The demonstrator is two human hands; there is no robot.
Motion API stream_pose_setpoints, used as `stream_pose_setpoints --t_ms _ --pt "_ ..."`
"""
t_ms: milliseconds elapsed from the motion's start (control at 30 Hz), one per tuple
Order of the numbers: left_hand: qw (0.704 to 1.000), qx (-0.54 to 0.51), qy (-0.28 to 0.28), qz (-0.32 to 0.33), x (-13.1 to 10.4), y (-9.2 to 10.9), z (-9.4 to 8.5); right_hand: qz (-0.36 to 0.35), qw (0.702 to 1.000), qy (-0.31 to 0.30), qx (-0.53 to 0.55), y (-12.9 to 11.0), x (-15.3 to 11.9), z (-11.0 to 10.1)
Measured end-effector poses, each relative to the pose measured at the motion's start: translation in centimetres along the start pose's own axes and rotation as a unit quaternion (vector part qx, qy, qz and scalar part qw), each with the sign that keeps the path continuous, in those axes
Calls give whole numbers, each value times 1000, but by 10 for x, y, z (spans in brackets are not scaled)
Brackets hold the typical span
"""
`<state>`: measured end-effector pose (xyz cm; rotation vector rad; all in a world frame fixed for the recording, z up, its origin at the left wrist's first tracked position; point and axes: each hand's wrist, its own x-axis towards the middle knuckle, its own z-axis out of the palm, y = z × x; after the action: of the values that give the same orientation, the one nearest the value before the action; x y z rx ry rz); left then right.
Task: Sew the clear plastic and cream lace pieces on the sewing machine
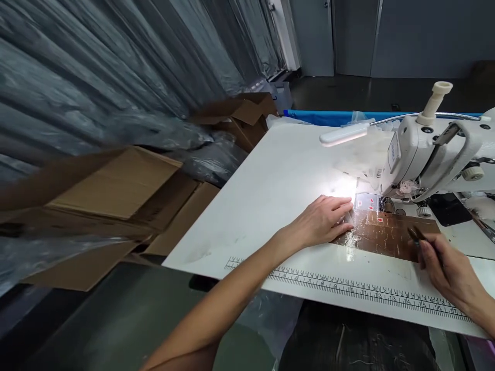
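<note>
My left hand [328, 219] lies flat with its fingers stretched out, over the left end of a shiny brown plate [390, 239] on the sewing table. Close to its fingertips is a thin, pale, see-through piece with small red marks [365, 202], at the presser foot [384, 204] of a white sewing machine [410, 149]. My right hand [444, 263] is closed around dark thread snips [415, 235], whose tips point up and left over the plate's right part. The fingers hide most of the handle.
The white table [247, 206] has a printed ruler [348, 286] along its front edge. A lit lamp [344, 135] shines beside the needle. A black flat object [450, 209] lies right of the plate. Open cardboard boxes [116, 185] and plastic sheeting [135, 62] stand left.
</note>
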<state>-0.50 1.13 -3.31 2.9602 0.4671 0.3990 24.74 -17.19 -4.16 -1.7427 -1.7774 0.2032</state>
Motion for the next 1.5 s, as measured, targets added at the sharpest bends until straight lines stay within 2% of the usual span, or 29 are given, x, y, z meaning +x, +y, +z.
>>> stream_pose_setpoints --t_ms 167,333,433,533,700,767,867,967,1100,1233,1367,1500 --pt "998 11 40 44 -5 2 17 -57 995 38 -77 -12 20 18" --pt "994 39 85 65 -7 9 18 -51 974 47 -218 -16 31 28" --pt "993 48 86 61 -8 10 18 -37 957 36 -286 -17 34 31" --pt "994 55 81 57 -8 9 19 -34 952 15 -304 -17 36 32" --pt "995 38 78 56 -8 9 17 -50 961 5 -273 -18 38 31" --pt "994 9 78 76 -8 11 13 -45 971 8 -236 -17 39 28" --pt "991 -40 43 122 -8 15 11 -12 991 -6 -131 -16 41 20" --pt "988 -59 14 141 -7 20 15 43 998 -26 -38 -14 44 10" --pt "987 -35 22 156 -6 27 22 90 995 -46 -16 -11 47 5" --pt "982 -8 60 180 -7 32 21 55 989 -44 -128 -6 47 11" --pt "978 6 96 184 -8 33 19 -15 955 -24 -296 -3 45 20" --pt "978 12 104 182 -9 32 19 -73 927 -38 -367 -2 48 29"
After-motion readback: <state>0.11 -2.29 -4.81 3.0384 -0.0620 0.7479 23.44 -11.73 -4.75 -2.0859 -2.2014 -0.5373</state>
